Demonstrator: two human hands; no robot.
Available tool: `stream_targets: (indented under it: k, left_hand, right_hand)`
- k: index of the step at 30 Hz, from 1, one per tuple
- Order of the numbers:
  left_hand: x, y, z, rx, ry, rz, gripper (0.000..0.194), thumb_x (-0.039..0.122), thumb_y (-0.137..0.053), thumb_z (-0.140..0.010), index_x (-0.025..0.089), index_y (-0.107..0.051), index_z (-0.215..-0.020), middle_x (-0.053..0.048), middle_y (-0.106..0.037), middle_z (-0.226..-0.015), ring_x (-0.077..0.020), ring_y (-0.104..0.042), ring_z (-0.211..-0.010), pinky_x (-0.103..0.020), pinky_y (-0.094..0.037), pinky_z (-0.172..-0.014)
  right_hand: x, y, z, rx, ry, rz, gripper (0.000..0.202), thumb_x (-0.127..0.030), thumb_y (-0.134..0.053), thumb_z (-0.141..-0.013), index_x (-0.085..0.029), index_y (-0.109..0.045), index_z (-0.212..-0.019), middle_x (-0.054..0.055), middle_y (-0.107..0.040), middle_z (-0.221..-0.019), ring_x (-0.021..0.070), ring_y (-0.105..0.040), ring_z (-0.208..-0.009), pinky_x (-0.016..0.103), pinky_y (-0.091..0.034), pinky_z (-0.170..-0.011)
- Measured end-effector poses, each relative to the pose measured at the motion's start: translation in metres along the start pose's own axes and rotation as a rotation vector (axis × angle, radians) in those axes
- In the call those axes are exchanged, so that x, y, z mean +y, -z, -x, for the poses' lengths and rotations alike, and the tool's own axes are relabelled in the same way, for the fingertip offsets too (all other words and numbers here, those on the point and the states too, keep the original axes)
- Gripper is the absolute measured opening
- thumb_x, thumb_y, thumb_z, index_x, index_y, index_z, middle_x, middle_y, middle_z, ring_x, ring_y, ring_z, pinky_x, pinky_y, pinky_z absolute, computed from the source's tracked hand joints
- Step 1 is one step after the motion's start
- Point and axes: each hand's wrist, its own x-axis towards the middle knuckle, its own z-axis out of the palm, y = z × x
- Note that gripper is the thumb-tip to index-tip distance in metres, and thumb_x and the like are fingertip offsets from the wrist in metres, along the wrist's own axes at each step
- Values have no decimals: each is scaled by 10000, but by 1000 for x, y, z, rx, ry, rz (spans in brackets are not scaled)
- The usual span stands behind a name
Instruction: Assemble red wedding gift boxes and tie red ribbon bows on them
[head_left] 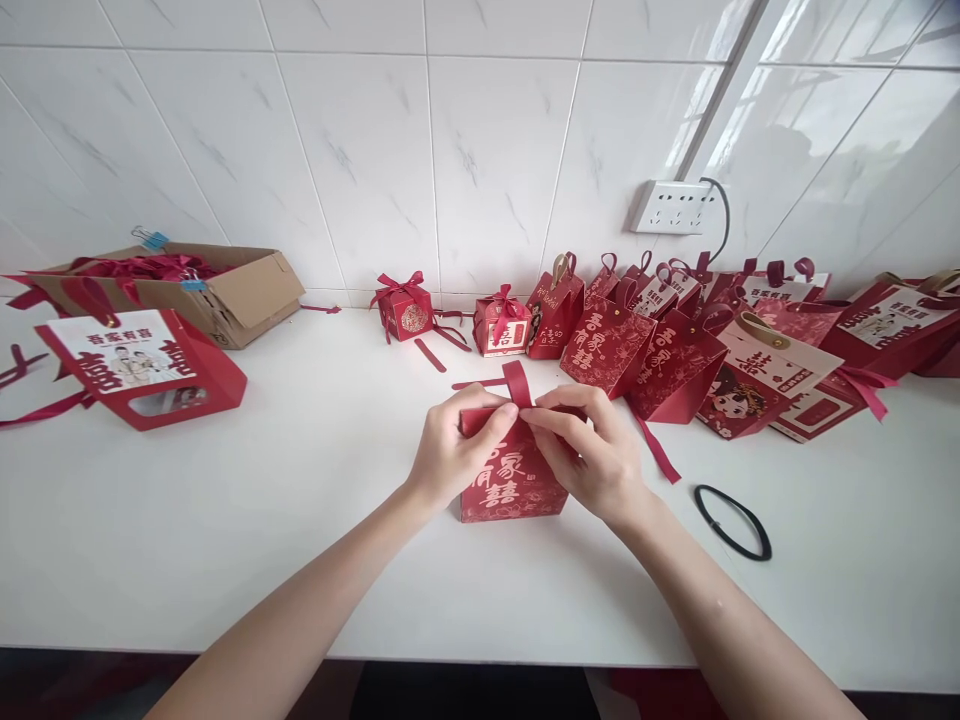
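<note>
The red box (517, 485) stands on the white surface (337, 580), set back from the middle of its front edge, with its printed panel toward the person. A ribbon handle loop (516, 383) rises from the box's top. The left hand (454, 445) grips the upper left of the box, thumb over the front panel; the right hand (589, 440) is narrowed, fingertips pinched together at the top edge beside the loop base. Status, as judged from where I stand: the body is folded into shape and the loop is in position; securing the top appears to be in progress. Whether a fastener is seated there cannot be told, as the fingers cover the joint. A loose ribbon strip (656, 450) lies to the right, and a black band (765, 547) sits farther toward the right edge. Along the back edge, from centre to right corner, stands a group of gift boxes (607, 345), many with loops fitted; these appear complete. Toward the left edge, a white-panelled box (142, 370) with its loop fitted stands before a cardboard carton (255, 300) of red ribbons (150, 268) at the back left corner.
</note>
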Motion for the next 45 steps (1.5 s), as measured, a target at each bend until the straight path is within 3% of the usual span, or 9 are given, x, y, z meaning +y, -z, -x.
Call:
stream_targets:
  k: [4,10,17,27,34,45]
  left_hand:
    - [2,2,-2,2,15,24,198,289,-547,-811,175,-643,-681,8,-575,-636,-108,-525,-601,-231,-436,-598]
    - [13,9,-15,-126,97,60,241,287,-535,-809,165,-590,-608,14,-533,-609,-105,-472,-572,-233,-374,-534]
    - [16,4,-17,-57,50,-5,258,324,-540,-822,168,-557,-617,23,-518,-607,-94,-451,-558,-218,-375,-540]
    - [15,0,-14,-38,129,82,289,321,-547,-822,156,-532,-585,37,-457,-552,-77,-391,-532,-201,-329,-499]
    - [15,-1,-13,-15,75,40,276,301,-536,-827,162,-527,-589,38,-455,-549,-76,-379,-517,-207,-319,-490]
    - [14,0,-15,-27,92,34,283,321,-534,-831,163,-541,-597,35,-494,-571,-82,-416,-544,-207,-339,-508]
  right_hand:
    - [-1,-2,1,3,-9,-21,283,-64,-513,-834,-231,-568,-1055,50,-549,-872,150,-572,-768,295,-501,-640]
    - [-1,-4,1,-1,-27,-37,292,-64,-498,-844,-240,-572,-1065,51,-528,-890,152,-570,-804,302,-500,-659]
    - [-2,-4,1,-6,-33,-39,276,-36,-508,-828,-218,-585,-1021,58,-528,-888,159,-542,-819,326,-472,-695]
    - [-5,3,-9,-51,-52,-21,175,-90,-557,-814,-208,-602,-936,51,-546,-867,166,-549,-807,413,-435,-825]
    - [-9,6,-13,-60,-70,-12,229,-21,-501,-803,-204,-605,-894,60,-550,-872,172,-548,-803,376,-440,-753]
    - [-6,9,-15,-104,147,192,248,-31,-434,-855,-193,-599,-944,65,-586,-847,161,-538,-758,351,-439,-716]
